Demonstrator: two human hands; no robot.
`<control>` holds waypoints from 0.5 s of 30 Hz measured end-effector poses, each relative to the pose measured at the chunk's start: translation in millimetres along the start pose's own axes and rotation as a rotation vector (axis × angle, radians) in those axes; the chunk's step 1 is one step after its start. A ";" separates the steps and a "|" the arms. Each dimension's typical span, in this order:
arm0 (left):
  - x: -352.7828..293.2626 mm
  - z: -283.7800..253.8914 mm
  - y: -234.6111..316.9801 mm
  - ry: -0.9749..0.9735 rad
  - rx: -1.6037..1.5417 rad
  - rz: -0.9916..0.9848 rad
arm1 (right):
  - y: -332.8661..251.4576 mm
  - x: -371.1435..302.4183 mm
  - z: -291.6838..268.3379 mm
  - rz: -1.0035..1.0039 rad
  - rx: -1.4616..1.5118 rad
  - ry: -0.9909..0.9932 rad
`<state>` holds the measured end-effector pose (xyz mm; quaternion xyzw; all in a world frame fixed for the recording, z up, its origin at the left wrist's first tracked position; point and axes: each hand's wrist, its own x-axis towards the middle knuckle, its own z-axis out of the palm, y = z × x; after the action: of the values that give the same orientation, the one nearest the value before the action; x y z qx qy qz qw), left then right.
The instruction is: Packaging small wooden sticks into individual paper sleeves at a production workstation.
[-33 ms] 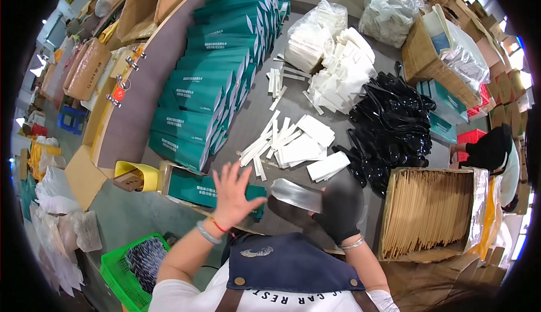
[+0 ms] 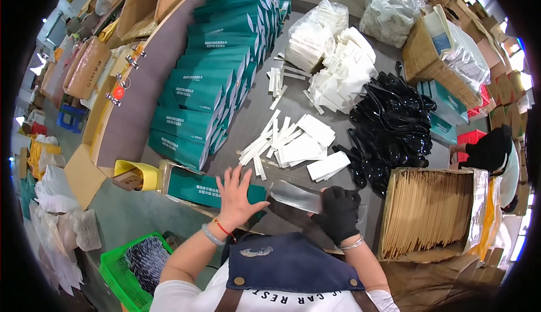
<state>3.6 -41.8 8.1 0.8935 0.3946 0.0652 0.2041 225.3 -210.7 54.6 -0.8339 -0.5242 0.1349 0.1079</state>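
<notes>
My left hand (image 2: 236, 200) is bare, its fingers spread wide. It hovers over or rests on the right end of a flat green printed packet (image 2: 191, 189) in a low box; whether it touches cannot be made out. In a black glove with bare fingertips, my right hand (image 2: 339, 213) is closed around a shiny, clear-silvery flat strip (image 2: 294, 196), probably plastic. The strip sticks out to the left, toward my left hand. Just beyond it lie loose white folded papers (image 2: 307, 146) and narrow white paper strips (image 2: 271, 137).
Green packets (image 2: 197, 92) stand in a long row at left. Black plastic spoons (image 2: 394, 126) are heaped at right, beside a box of thin wooden sticks (image 2: 428, 213). White wrapped pieces (image 2: 341, 70) are piled farther back. A green basket (image 2: 121, 272) sits low at left.
My left hand has shifted slightly to the right. My right hand, smeared before, now shows sharply in about the same place, with the shiny strip still in it.
</notes>
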 end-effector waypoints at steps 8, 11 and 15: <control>2.3 9.9 -8.3 0.000 -0.163 -0.055 | -2.2 -4.2 3.0 -0.139 -0.017 -0.054; 3.3 10.3 -8.3 0.024 -0.159 -0.063 | -5.5 -5.1 11.9 -0.140 0.047 -0.059; 3.2 3.8 -2.9 -0.015 -0.184 -0.044 | -38.6 11.8 40.6 -0.119 0.071 -0.212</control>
<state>4.8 -38.9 3.2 0.8626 0.4051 0.0899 0.2894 183.8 -182.0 27.5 -0.7779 -0.5763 0.2341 0.0891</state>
